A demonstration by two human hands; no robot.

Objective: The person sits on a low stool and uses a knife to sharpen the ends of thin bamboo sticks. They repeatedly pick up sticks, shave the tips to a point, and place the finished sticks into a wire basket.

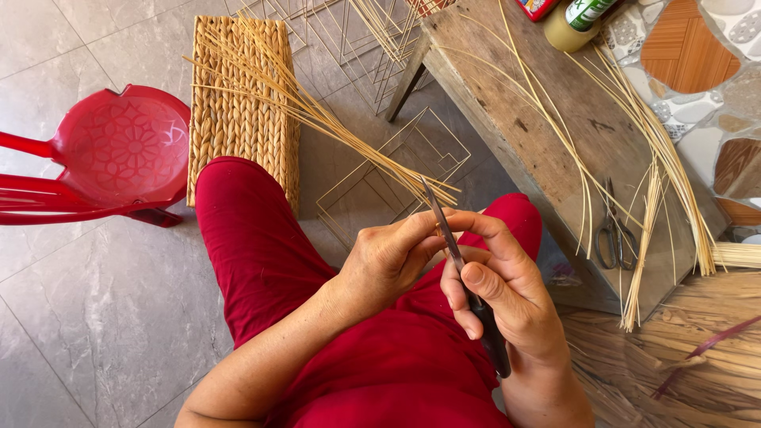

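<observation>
Left forearm: bare, comes up from the lower left, slanting toward the middle of the view.
Left hand (388, 257): knuckles up, fingers curled inward, thumb and forefinger pinched together at the tips.
Right forearm: rises from the bottom edge, wrist bent slightly.
Right hand (499, 289): closed in a grip, thumb laid flat on top, forefinger arched toward the left hand's fingertips.
Hands: touching at the fingertips, above the lap.
</observation>
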